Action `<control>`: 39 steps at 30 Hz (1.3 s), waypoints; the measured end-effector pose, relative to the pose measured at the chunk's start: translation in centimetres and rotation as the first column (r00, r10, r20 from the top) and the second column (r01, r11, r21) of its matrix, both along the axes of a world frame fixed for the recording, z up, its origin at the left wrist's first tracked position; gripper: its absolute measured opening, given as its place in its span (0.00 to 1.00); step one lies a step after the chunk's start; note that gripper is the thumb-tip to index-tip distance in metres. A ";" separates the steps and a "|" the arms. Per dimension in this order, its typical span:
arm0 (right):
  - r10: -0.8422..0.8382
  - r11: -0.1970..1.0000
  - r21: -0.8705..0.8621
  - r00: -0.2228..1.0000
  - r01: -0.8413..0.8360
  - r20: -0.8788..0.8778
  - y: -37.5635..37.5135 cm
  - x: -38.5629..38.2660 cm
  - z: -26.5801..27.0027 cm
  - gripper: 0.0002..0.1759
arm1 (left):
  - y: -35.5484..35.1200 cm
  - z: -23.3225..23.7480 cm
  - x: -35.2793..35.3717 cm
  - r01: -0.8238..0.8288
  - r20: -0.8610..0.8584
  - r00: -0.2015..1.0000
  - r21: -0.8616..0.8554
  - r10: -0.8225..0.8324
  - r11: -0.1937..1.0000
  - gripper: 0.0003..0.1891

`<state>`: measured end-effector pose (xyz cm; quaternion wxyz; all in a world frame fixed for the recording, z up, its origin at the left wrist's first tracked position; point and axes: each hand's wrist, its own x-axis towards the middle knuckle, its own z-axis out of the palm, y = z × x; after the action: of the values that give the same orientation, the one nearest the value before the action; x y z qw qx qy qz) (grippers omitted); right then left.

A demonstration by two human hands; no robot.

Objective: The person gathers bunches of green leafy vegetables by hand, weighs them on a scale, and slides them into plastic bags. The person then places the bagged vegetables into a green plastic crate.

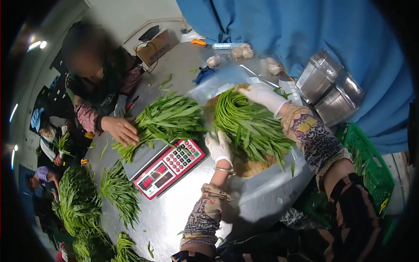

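Note:
A bundle of long leafy greens (251, 120), its stems bent over at the top, lies on a brown sheet (255, 169) over clear plastic (279, 177). My right hand (266, 97), in a white glove, reaches over the bundle's top edge, its fingertips closed on the brown sheet's upper edge. At the bundle's left side is my left hand (219, 147), also white-gloved, with fingers apart and nothing held. Beside it stands a red and white digital scale (168, 168) with another heap of greens (170, 118) on its plate.
Across the table a co-worker's bare hand (122, 130) rests on the scale's greens; their other hand (121, 105) is gloved. More greens (120, 192) lie at left. Clear plastic trays (334, 85) are stacked at right, above a green crate (366, 163). Wrapped pale produce (242, 52) sits at the back.

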<state>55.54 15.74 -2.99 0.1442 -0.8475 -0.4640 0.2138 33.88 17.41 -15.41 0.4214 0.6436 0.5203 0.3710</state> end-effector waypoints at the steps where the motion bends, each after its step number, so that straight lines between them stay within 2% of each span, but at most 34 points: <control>1: -0.055 0.998 0.044 0.995 0.052 0.085 0.4 2.5 -2.6 0.33 | 0.7 -0.3 -0.3 0.005 0.038 0.999 -0.064 -0.003 0.998 0.34; 4: -0.167 0.980 -0.084 0.976 0.180 0.140 -1.2 4.4 -5.0 0.30 | 2.7 -2.8 -0.5 -0.007 0.187 0.982 -0.181 0.041 0.983 0.34; 6: -0.159 0.984 -0.053 0.977 0.167 0.140 -1.9 5.2 -7.0 0.29 | 3.7 -2.1 -0.4 0.046 0.303 0.952 -0.301 0.050 0.953 0.33; 7: -0.154 0.986 -0.039 0.978 0.161 0.140 -2.2 5.6 -7.9 0.29 | 4.2 -1.7 -0.5 0.089 0.292 0.956 -0.368 0.024 0.925 0.32; 10: -0.205 0.968 -0.130 0.975 0.214 0.083 -3.3 4.8 -6.3 0.31 | 5.0 1.1 -0.2 0.212 0.268 0.961 -0.556 -0.068 0.804 0.27; 11: -0.204 0.964 -0.151 0.974 0.217 0.093 -3.4 5.0 -6.8 0.31 | 4.4 2.5 0.5 0.154 0.254 0.967 -0.578 -0.003 0.801 0.26; 13: -0.201 0.956 -0.193 0.973 0.220 0.114 -3.2 5.7 -8.4 0.33 | 4.2 3.2 1.0 0.201 0.216 0.973 -0.599 -0.086 0.775 0.26; 15: -0.221 0.950 -0.202 0.970 0.237 0.097 -3.7 4.8 -7.6 0.33 | 4.2 3.4 1.2 0.222 0.139 0.975 -0.610 -0.173 0.761 0.28; 18: -0.281 0.927 -0.224 0.953 0.300 0.114 -4.5 3.2 -6.1 0.33 | 3.7 3.4 1.2 0.364 0.267 0.931 -0.689 -0.247 0.627 0.27; 19: -0.295 0.922 -0.224 0.948 0.314 0.115 -4.7 3.2 -6.3 0.33 | 3.5 3.4 1.2 0.397 0.263 0.917 -0.684 -0.302 0.612 0.28; 21: -0.313 0.925 -0.179 0.939 0.335 0.141 -5.4 3.3 -6.4 0.32 | 2.8 3.4 1.0 0.455 0.253 0.883 -0.671 -0.395 0.586 0.36; 22: -0.304 0.936 -0.136 0.939 0.326 0.159 -5.8 3.4 -6.5 0.32 | 3.7 0.1 1.5 0.625 0.435 0.777 -0.617 -0.454 0.479 0.41; 23: -0.278 0.949 -0.103 0.945 0.298 0.171 -6.4 3.6 -7.4 0.32 | 3.7 -1.8 1.7 0.629 0.394 0.777 -0.501 -0.491 0.594 0.41; 24: -0.278 0.955 -0.068 0.951 0.289 0.135 -6.6 4.0 -8.1 0.30 | 2.3 -0.3 1.6 0.567 0.398 0.824 -0.558 -0.403 0.607 0.40; 25: -0.275 0.960 -0.033 0.956 0.280 0.099 -6.8 4.5 -8.9 0.27 | 2.1 -1.0 1.7 0.562 0.376 0.826 -0.480 -0.420 0.674 0.38; 26: -0.270 0.963 0.001 0.961 0.271 0.063 -7.0 4.9 -9.6 0.24 | 1.2 0.7 1.4 0.489 0.281 0.873 -0.499 -0.400 0.716 0.37; 27: -0.238 0.970 0.063 0.967 0.233 0.091 -6.7 5.2 -10.9 0.24 | 0.8 0.1 1.9 0.452 0.361 0.882 -0.474 -0.302 0.755 0.33; 28: -0.218 0.971 0.128 0.968 0.203 0.121 -7.0 6.7 -12.2 0.23 | 0.3 0.5 1.7 0.457 0.407 0.872 -0.480 -0.271 0.749 0.28; 30: -0.270 0.947 0.189 0.963 0.260 0.026 -6.8 7.7 -13.1 0.23 | -1.2 3.4 1.5 0.519 0.575 0.793 -0.465 -0.201 0.717 0.22; 32: -0.213 0.928 0.304 0.976 0.216 -0.042 -6.6 8.6 -12.7 0.21 | -2.3 3.2 1.6 0.530 0.680 0.715 -0.371 -0.166 0.763 0.21; 34: -0.151 0.912 0.372 0.985 0.172 -0.085 -7.0 8.1 -10.5 0.20 | -3.8 5.7 0.3 0.497 0.677 0.729 -0.425 -0.098 0.757 0.20; 35: -0.117 0.912 0.384 0.988 0.145 -0.096 -7.5 6.8 -7.7 0.20 | -4.8 7.2 -0.6 0.483 0.674 0.735 -0.454 -0.066 0.749 0.19; 36: -0.086 0.910 0.397 0.991 0.121 -0.105 -7.8 5.2 -5.0 0.19 | -5.7 7.9 -1.6 0.444 0.682 0.730 -0.420 -0.048 0.791 0.20; 38: -0.074 0.939 0.328 0.991 0.107 -0.111 -8.5 1.7 -0.8 0.20 | -8.1 9.4 -4.1 0.373 0.704 0.710 -0.351 -0.021 0.859 0.23; 39: -0.079 0.950 0.291 0.991 0.109 -0.112 -9.0 -0.3 1.2 0.21 | -9.5 11.5 -6.2 0.389 0.683 0.730 -0.406 -0.009 0.827 0.23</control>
<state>55.28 6.79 -1.75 0.3025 -0.8258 -0.4422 0.1760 27.70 7.87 -3.87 0.7734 0.3862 0.3442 0.3664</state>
